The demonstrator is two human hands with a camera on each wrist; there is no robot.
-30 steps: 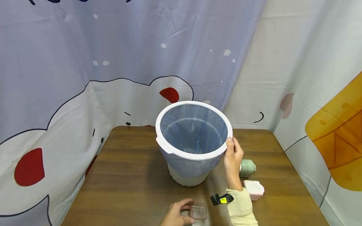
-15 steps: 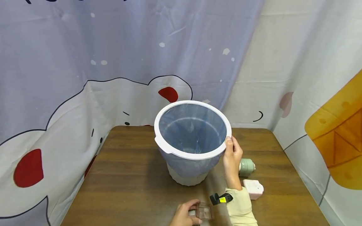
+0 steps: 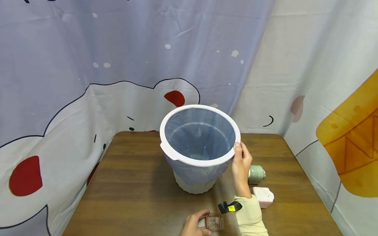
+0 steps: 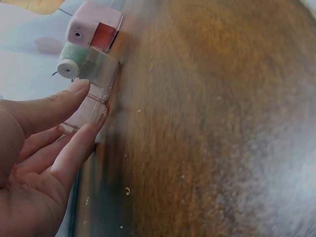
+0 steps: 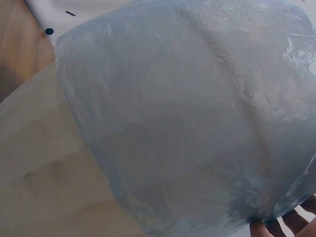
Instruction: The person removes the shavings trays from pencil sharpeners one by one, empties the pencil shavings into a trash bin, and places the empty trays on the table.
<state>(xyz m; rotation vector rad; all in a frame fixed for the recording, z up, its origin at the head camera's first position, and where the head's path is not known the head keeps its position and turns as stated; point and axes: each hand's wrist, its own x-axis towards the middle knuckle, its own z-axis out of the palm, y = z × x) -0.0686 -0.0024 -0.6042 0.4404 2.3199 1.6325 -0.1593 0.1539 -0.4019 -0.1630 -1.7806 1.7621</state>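
My left hand [image 3: 195,224] holds a small clear plastic box [image 3: 215,223] with a brownish edge between thumb and fingers, low over the near edge of the table. In the left wrist view the thumb lies on one side of the clear box [image 4: 91,106] and the fingers on the other. A white trash bin [image 3: 195,187] stands upright at the middle, lined with a translucent blue-grey bag [image 3: 192,172] under a white rim ring [image 3: 200,163]. My right hand [image 3: 242,164] grips the ring's right side, thumb on top. In the right wrist view the bag [image 5: 173,113] hides most of the bin.
Right of my right forearm lie a green cylindrical part [image 3: 256,174] and a pink box-shaped part [image 3: 264,197] with a hole and a reddish opening. Tiny light shavings [image 4: 127,191] dot the wooden table [image 3: 130,196]. Printed curtains [image 3: 133,49] hang behind and beside it.
My left hand has shifted a little to the right with the clear box, which has turned slightly. The right hand stays on the bin's ring. The head view has drifted slightly.
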